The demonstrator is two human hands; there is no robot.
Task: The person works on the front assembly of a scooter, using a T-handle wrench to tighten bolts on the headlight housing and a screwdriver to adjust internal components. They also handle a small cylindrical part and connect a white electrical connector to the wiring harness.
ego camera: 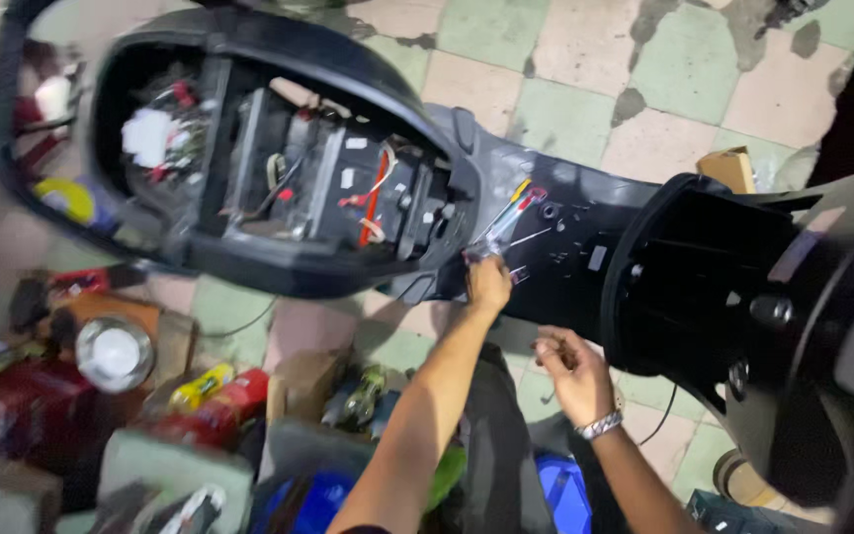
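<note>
Green and cream floor tiles point(565, 109), stained dark in spots, run under a black scooter point(555, 247) whose seat is off, so its open bay point(308, 178) shows a battery and red and white wires. My left arm stretches up and forward from the bottom of the view, nearly straight, and my left hand point(487, 284) is closed round the clear handle of a screwdriver point(504, 223) with red and yellow at its far end. That tool lies slanted against the scooter's dark floorboard panel, just right of the open bay, and my fist sits at its lower end with the knuckles toward me. A thin silvery rod shows beside it on the panel; I cannot tell what it is. My right arm comes in lower, bent at the elbow, with a metal watch point(600, 425) on the wrist. My right hand point(567, 368) hangs below the panel's edge, fingers curled loosely inward; something small may lie in them, but the blur keeps me from telling. Left of my arms the floor is crowded with clutter: a round tin point(114, 353), a yellow bottle point(200, 387) and a red can point(234, 396). A cardboard box point(728, 168) sits past the scooter.
</note>
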